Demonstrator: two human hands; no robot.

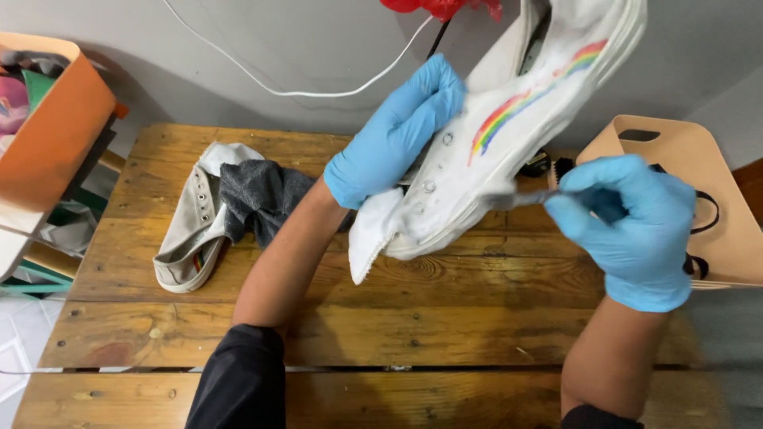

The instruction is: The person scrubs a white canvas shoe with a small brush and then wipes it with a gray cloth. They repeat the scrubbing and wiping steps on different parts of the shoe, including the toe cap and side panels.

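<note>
Both forearms lifted, we grip the white shoe (509, 135) in our left hand (397, 131) while our right hand (628, 222) pinches a slim brush (520, 199), whose blurred tip could slip and smear the rainbow stripe (524, 99)

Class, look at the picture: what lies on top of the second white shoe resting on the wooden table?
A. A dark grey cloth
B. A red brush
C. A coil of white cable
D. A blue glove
A: a dark grey cloth is draped over the second white shoe lying on the wooden table.
</note>
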